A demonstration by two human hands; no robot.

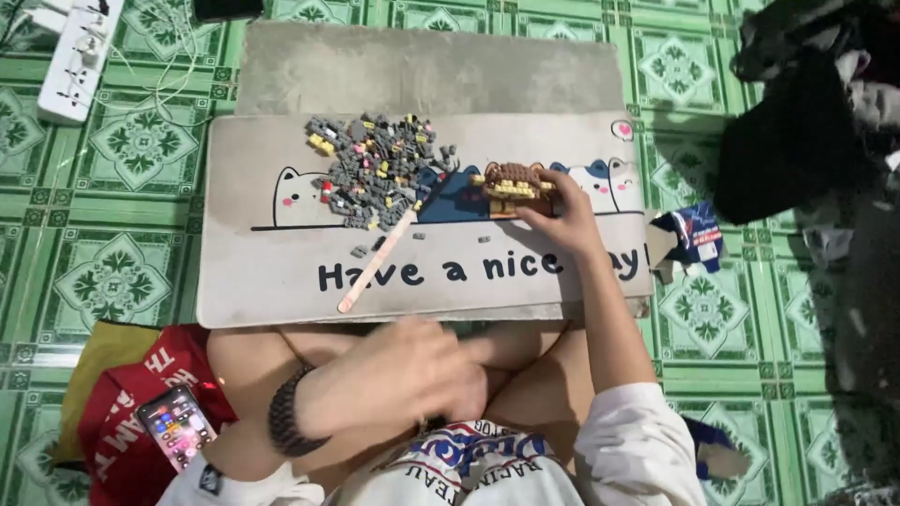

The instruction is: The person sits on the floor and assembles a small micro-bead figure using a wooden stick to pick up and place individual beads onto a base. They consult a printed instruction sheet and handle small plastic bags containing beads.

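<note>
Brick model sits on mat, gripped by right hand

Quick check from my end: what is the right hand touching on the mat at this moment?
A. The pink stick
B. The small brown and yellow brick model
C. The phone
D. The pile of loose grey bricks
B: the right hand reaches out to the mat and its fingers rest on the brown and yellow brick model, while the pile of loose bricks and the pink stick lie untouched to its left.
</note>
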